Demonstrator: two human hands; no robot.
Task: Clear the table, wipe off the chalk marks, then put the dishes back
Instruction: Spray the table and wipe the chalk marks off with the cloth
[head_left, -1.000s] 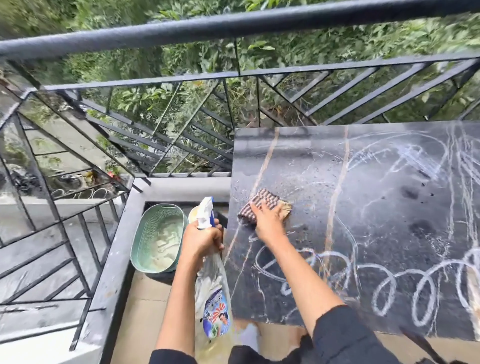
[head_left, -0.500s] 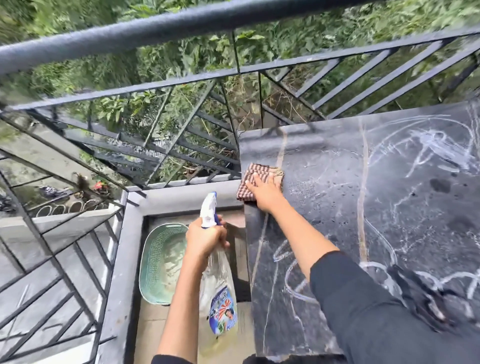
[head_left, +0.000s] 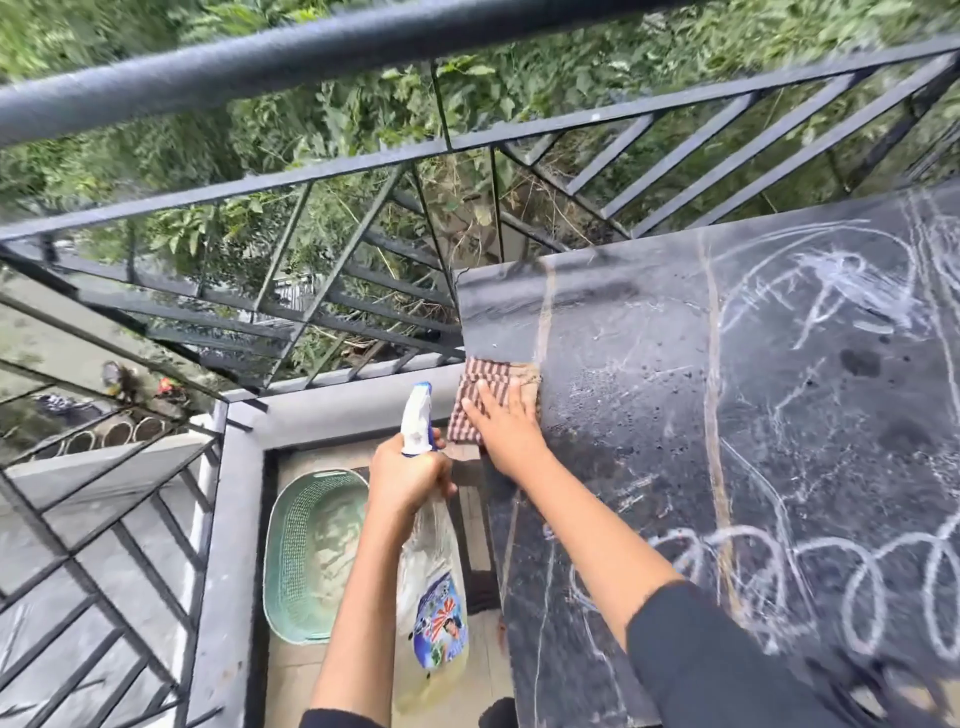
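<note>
The dark marble table (head_left: 649, 395) fills the right side, with white chalk loops and scribbles (head_left: 810, 571) across it. At the table's left edge lies a brown checked cloth (head_left: 480, 379), and my right hand (head_left: 506, 426) presses flat on it with straight fingers; part of the cloth hangs over the edge. Left of the table, my left hand (head_left: 408, 475) grips the neck of a clear spray bottle (head_left: 431, 587) with a white and blue trigger head, held upright above the floor.
A green plastic basket (head_left: 306, 556) stands on the tiled floor between the table and the low grey ledge (head_left: 228, 519). A black metal railing (head_left: 311, 171) runs along the far side and left, with greenery beyond it.
My right hand slid the cloth from the table's inner left area up and out to its left edge. My left hand kept hold of the spray bottle. The camera moved closer and tilted.
</note>
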